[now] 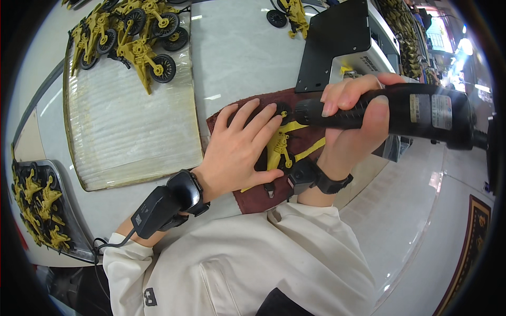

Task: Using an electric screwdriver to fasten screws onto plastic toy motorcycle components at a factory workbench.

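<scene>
On a maroon cloth (243, 201) lies a yellow and black toy motorcycle (276, 150), partly hidden under my left hand (235, 149). That hand lies over it, fingers spread toward one black wheel (283, 111) and thumb stretched out on the near side. My right hand (358, 108) is wrapped round a thick black electric screwdriver (416, 110), held sideways. Its nose points left at the wheel, close to my left fingertips; whether the tip touches cannot be made out. Yellow straps (311, 150) cross the cloth beside the toy.
Several toy motorcycles (134, 31) are piled on a shallow, plastic-lined tray (134, 131) at the far left. A metal tray (68, 205) at the near left holds more. Another toy motorcycle (292, 18) lies at the back. A black-topped box (337, 39) stands just beyond the cloth.
</scene>
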Tool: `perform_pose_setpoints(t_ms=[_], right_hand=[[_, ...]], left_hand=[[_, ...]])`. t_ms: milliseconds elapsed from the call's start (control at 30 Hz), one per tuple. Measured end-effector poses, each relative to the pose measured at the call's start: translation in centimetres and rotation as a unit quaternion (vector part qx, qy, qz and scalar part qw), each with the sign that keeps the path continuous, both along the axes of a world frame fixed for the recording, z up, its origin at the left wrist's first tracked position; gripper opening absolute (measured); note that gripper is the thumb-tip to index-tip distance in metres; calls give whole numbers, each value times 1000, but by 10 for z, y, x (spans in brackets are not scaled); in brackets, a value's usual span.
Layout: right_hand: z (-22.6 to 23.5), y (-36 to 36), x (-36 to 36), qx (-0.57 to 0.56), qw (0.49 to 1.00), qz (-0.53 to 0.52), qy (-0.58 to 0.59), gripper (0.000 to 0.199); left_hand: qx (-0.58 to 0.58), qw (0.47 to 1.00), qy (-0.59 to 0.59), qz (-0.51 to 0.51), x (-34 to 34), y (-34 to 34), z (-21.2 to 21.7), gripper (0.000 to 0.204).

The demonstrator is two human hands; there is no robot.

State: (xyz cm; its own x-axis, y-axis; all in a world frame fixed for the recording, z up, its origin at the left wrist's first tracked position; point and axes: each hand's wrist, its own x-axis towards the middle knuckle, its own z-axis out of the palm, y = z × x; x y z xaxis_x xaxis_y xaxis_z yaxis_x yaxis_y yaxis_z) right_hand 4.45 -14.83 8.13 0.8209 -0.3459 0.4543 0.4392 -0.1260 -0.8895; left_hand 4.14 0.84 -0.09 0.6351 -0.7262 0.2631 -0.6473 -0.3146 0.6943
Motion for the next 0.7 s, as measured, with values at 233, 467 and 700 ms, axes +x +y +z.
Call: perform_pose_setpoints(t_ms=[233, 467, 700], right_hand=[[11, -1, -10, 51, 999, 21, -2, 34], [74, -63, -10, -25, 955, -248, -159, 37], [63, -47, -15, -2, 984, -162, -70, 31]], left_hand=[[22, 999, -22, 13, -2, 0, 2, 76], [33, 998, -52, 12, -3, -4, 5, 81], [38, 999, -36, -13, -9, 1, 7, 91]])
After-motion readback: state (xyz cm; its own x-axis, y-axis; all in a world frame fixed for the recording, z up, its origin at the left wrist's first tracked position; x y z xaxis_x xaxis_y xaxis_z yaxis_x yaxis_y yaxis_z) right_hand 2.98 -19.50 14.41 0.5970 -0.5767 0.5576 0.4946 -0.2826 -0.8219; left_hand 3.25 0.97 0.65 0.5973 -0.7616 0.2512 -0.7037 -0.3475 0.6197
